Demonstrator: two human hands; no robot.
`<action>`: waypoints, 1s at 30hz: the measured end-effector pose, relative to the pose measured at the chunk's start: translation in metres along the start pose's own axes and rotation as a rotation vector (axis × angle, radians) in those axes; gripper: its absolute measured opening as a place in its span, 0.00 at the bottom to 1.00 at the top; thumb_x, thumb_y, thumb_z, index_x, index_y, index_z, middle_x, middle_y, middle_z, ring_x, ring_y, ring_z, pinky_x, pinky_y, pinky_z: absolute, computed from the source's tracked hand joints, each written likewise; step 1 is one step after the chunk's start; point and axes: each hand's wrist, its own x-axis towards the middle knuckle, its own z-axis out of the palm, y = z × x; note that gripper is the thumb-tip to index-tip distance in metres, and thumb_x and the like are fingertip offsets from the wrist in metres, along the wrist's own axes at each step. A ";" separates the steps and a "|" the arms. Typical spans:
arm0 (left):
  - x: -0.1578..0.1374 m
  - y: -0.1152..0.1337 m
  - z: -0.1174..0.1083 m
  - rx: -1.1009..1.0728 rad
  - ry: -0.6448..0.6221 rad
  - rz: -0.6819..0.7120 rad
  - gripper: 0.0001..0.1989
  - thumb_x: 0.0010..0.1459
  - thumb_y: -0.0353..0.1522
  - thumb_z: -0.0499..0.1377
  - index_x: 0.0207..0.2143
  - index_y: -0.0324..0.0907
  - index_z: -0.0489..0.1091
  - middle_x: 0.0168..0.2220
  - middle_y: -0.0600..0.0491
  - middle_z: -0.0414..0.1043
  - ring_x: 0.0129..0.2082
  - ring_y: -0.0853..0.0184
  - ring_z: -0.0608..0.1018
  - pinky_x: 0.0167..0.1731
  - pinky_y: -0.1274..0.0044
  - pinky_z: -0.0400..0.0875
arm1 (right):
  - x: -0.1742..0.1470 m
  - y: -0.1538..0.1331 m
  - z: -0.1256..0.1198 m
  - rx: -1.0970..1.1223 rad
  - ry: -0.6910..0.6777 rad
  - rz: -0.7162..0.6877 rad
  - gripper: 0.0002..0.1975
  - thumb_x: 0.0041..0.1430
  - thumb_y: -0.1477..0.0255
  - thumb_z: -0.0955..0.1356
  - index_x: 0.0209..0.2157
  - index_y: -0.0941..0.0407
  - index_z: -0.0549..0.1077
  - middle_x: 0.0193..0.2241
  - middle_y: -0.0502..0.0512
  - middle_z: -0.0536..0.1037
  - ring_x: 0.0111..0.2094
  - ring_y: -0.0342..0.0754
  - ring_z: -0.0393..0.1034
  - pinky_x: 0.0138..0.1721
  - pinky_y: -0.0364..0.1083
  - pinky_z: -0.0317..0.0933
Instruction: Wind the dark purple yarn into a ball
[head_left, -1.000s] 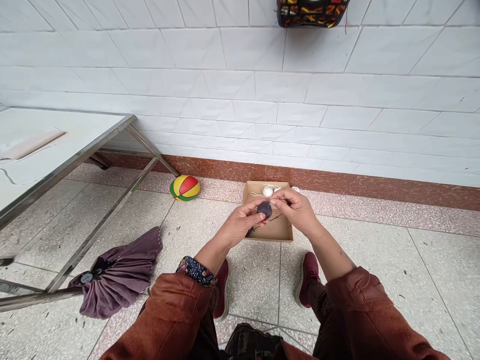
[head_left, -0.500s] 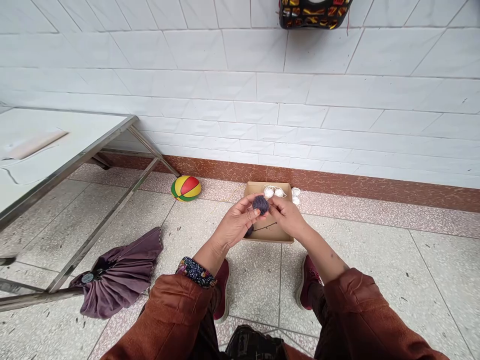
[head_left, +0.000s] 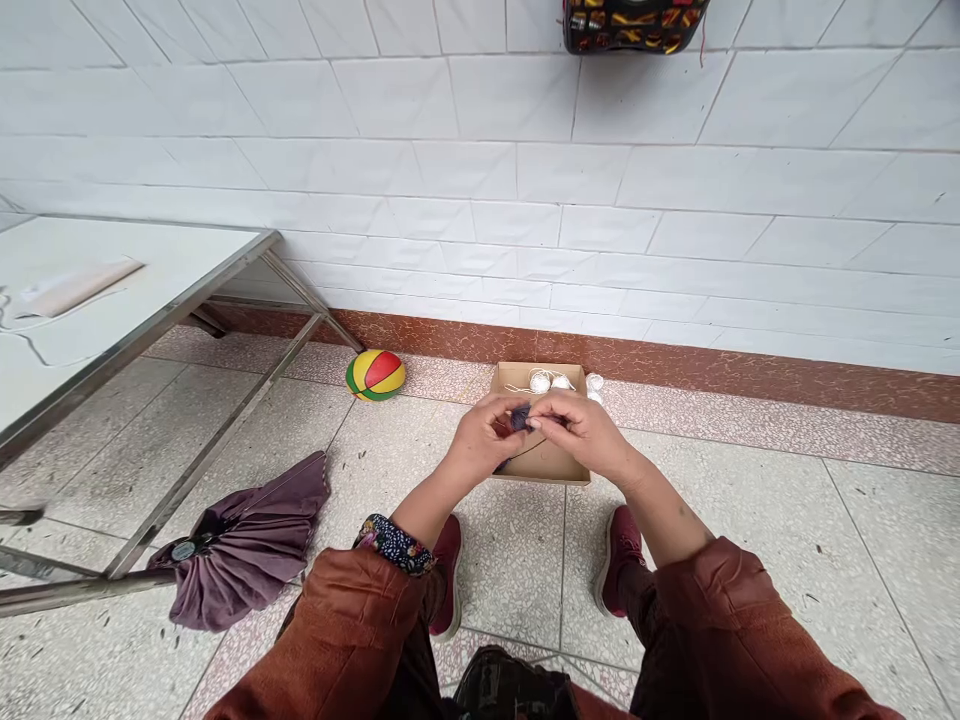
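My left hand [head_left: 478, 437] is curled around a small ball of dark purple-grey yarn [head_left: 519, 418], held above a shallow cardboard box [head_left: 553, 471]. Against the ball's right side, my right hand [head_left: 583, 432] pinches a bit of the same yarn between thumb and fingers. The fingers cover much of the ball. Inside the box, small white yarn balls [head_left: 540, 381] lie at the back with a loose white strand. A dark strand crosses the box floor, and a dark ball at its left side is mostly hidden behind my left hand.
More white balls [head_left: 595, 384] sit just right of the box. A striped ball [head_left: 376, 375] rests by the wall, left of it. A purple folded umbrella [head_left: 247, 545] leans near a metal-framed table [head_left: 187, 250]. A patterned black item [head_left: 634, 25] is at the top, before the tiled wall.
My right hand has moved left over the yarn ball, and its fingers now hide more of it. My left fingers have curled further around the ball.
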 end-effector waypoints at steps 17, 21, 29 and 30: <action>0.003 0.000 -0.004 -0.520 0.068 -0.151 0.20 0.48 0.33 0.72 0.44 0.42 0.75 0.40 0.52 0.79 0.39 0.67 0.77 0.45 0.72 0.70 | -0.006 0.023 0.020 -0.113 -0.172 0.124 0.11 0.70 0.69 0.63 0.32 0.54 0.69 0.28 0.50 0.73 0.31 0.46 0.66 0.35 0.44 0.57; 0.003 0.000 -0.003 -0.335 0.085 -0.130 0.19 0.48 0.31 0.70 0.44 0.42 0.75 0.39 0.52 0.77 0.37 0.67 0.78 0.42 0.73 0.71 | -0.006 0.007 0.006 -0.080 -0.206 0.034 0.12 0.71 0.67 0.62 0.32 0.54 0.71 0.29 0.51 0.75 0.31 0.46 0.67 0.36 0.45 0.59; -0.004 0.012 0.000 -0.215 -0.177 -0.081 0.16 0.50 0.32 0.70 0.44 0.44 0.79 0.39 0.52 0.73 0.35 0.69 0.75 0.35 0.76 0.70 | -0.002 0.013 -0.004 -0.115 0.027 0.001 0.11 0.71 0.66 0.64 0.33 0.53 0.73 0.31 0.53 0.74 0.35 0.49 0.68 0.39 0.47 0.62; -0.005 0.013 0.000 -0.277 -0.221 -0.110 0.17 0.51 0.32 0.70 0.45 0.44 0.78 0.39 0.52 0.74 0.35 0.69 0.75 0.36 0.76 0.70 | -0.002 0.017 -0.003 -0.115 0.058 0.012 0.11 0.70 0.65 0.65 0.32 0.53 0.72 0.31 0.53 0.74 0.34 0.49 0.68 0.39 0.47 0.62</action>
